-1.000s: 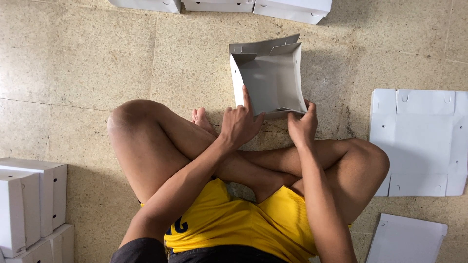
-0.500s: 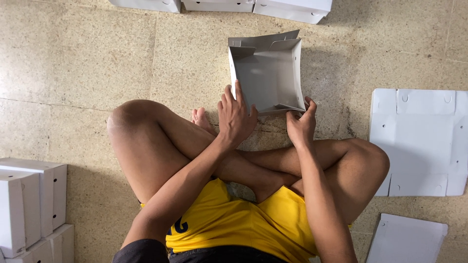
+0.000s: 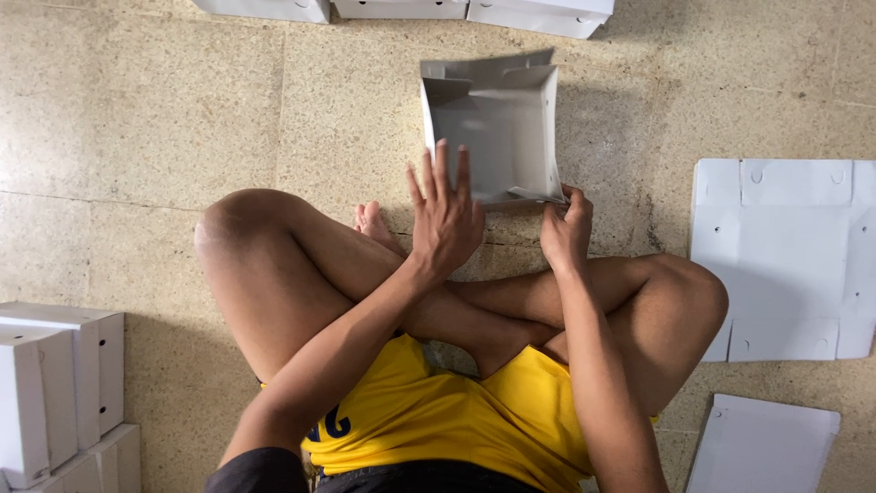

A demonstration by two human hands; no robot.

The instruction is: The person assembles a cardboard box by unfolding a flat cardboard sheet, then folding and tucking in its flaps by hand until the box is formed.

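A half-folded white cardboard box (image 3: 493, 128) stands open on the stone floor in front of my crossed legs. My left hand (image 3: 444, 219) is at its near left side, fingers stretched out and apart, fingertips over the near wall. My right hand (image 3: 566, 228) pinches the small flap at the box's near right corner. The box's far flap stands up, bent inward.
A flat unfolded white box blank (image 3: 783, 256) lies on the floor to the right, with another white sheet (image 3: 762, 447) nearer me. Finished white boxes are stacked at the left (image 3: 55, 383) and lined along the far edge (image 3: 401, 9).
My left hand has let go of the box's near left edge and spread its fingers upward. The right hand keeps its pinch on the near right corner.
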